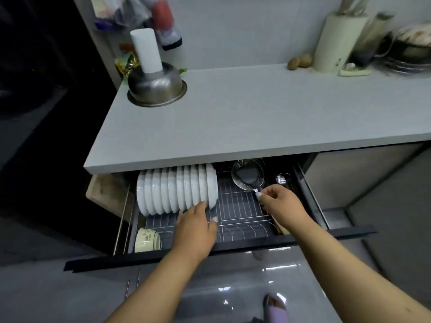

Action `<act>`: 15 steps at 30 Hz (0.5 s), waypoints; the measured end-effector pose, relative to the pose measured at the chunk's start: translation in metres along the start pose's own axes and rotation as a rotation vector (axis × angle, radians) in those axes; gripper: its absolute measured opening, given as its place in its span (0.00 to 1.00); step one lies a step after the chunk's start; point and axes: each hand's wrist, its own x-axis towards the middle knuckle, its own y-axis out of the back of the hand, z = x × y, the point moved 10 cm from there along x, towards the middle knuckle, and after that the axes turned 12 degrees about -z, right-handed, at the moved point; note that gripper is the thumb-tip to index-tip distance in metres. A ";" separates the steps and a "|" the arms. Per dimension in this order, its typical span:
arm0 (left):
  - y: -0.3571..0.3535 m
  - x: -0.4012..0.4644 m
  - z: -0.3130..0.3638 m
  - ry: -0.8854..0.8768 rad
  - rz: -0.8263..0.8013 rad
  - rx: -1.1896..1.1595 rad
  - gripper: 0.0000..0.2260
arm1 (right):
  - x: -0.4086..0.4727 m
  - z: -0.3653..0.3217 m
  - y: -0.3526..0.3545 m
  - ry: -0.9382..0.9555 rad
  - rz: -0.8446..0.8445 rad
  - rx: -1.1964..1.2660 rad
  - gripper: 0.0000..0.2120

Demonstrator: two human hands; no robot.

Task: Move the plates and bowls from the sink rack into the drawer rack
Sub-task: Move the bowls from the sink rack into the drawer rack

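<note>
The drawer rack [242, 209] is pulled out under the grey countertop. A row of several white plates [177, 190] stands upright in its left half. My left hand [198, 227] reaches in with straight fingers, and its fingertips touch the lower edge of the rightmost plate. My right hand [282, 203] hovers over the rack's right half with loosely curled fingers close to the handle of a black ladle [250, 177]; whether it pinches the handle is unclear. A cream patterned bowl [147, 240] lies on its side at the drawer's front left.
A steel strainer [247, 176] lies at the drawer's back right. On the countertop [268, 108] an upturned steel bowl [156, 86] carries a white cylinder [147, 50]. A knife block [338, 43], potatoes [299, 61] and dishes stand at the back right. My slippered foot [276, 308] is on the glossy floor.
</note>
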 end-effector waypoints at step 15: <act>-0.124 0.057 0.273 -0.271 -0.157 0.145 0.21 | -0.082 0.116 0.281 -0.047 0.335 0.052 0.08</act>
